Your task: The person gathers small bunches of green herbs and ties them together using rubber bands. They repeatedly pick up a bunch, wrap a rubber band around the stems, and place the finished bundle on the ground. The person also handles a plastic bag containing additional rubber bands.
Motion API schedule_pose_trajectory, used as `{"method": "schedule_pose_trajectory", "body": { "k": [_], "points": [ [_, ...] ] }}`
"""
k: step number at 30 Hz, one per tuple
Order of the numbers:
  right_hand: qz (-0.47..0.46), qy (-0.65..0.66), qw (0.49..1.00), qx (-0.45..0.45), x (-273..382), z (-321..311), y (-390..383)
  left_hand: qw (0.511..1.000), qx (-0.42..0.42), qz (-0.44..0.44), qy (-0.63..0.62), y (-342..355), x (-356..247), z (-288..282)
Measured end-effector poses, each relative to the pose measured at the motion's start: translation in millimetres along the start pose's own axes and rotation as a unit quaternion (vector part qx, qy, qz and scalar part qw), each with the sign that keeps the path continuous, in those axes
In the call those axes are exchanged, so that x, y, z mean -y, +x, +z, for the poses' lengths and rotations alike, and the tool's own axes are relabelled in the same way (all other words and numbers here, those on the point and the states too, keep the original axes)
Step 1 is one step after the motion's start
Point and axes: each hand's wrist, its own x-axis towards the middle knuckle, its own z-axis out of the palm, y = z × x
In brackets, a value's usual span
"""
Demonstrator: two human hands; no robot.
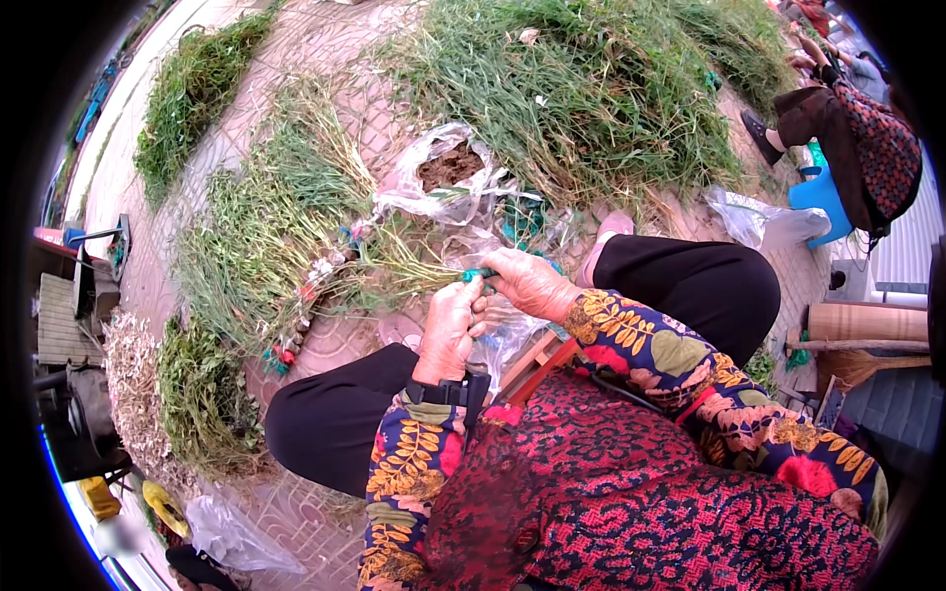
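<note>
In front of my lap both hands are pinched close together at the end of a thin bunch of green plant stems (409, 264), which points away to the left. A strip of bright green material (478, 275) is wound at that end, between the fingers. My left hand (448, 330) is closed around the near side of it. My right hand (532, 284) grips the strip from the right, thumb and fingers together. Just beyond lies an open clear plastic bag (404, 187) with brown soil (449, 167) inside.
Left of my hands, bundled plants (241, 231) lie with wrapped ends in a row. A large heap of cut greens (572, 89) spreads ahead. Someone sits on a blue stool (814, 204) at the right, near a clear plastic bag (759, 217). Dark leafy greens (202, 394) lie at the left.
</note>
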Motion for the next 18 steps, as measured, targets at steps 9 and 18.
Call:
{"method": "schedule_pose_trajectory", "body": {
  "k": [9,18],
  "points": [
    [-0.003,0.113,0.991,0.066,7.6,-4.2,-11.2,0.998,-0.030,0.002,0.046,-7.7,-2.4,2.5],
    [0.134,0.234,0.963,0.005,2.3,2.3,-4.2,0.985,0.032,0.169,-0.006,-0.6,-21.7,5.2]
  ]
}}
